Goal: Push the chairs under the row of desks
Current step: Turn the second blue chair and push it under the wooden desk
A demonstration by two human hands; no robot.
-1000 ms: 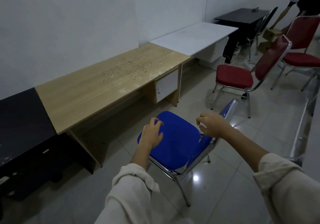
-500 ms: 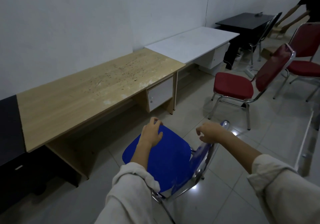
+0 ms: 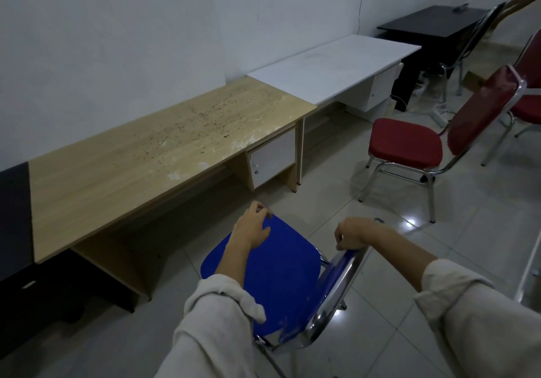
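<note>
A blue chair (image 3: 281, 275) with a chrome frame stands on the tiled floor in front of the wooden desk (image 3: 140, 155). My left hand (image 3: 252, 227) grips the far edge of its blue seat. My right hand (image 3: 352, 233) is closed over the top of the chair's backrest. The chair is apart from the desk, outside the open knee space. A white desk (image 3: 330, 67) and a black desk (image 3: 433, 23) continue the row to the right. A red chair (image 3: 409, 143) stands out on the floor in front of the white desk.
A second red chair (image 3: 527, 105) shows at the right edge, and a dark chair (image 3: 471, 41) stands by the black desk. Another black desk (image 3: 14, 219) sits at the far left. A white drawer unit (image 3: 270, 161) hangs under the wooden desk's right end.
The blue chair has turned and shifted nearer to me, with both hands keeping their hold. My view has swung to the right along the row of desks.
</note>
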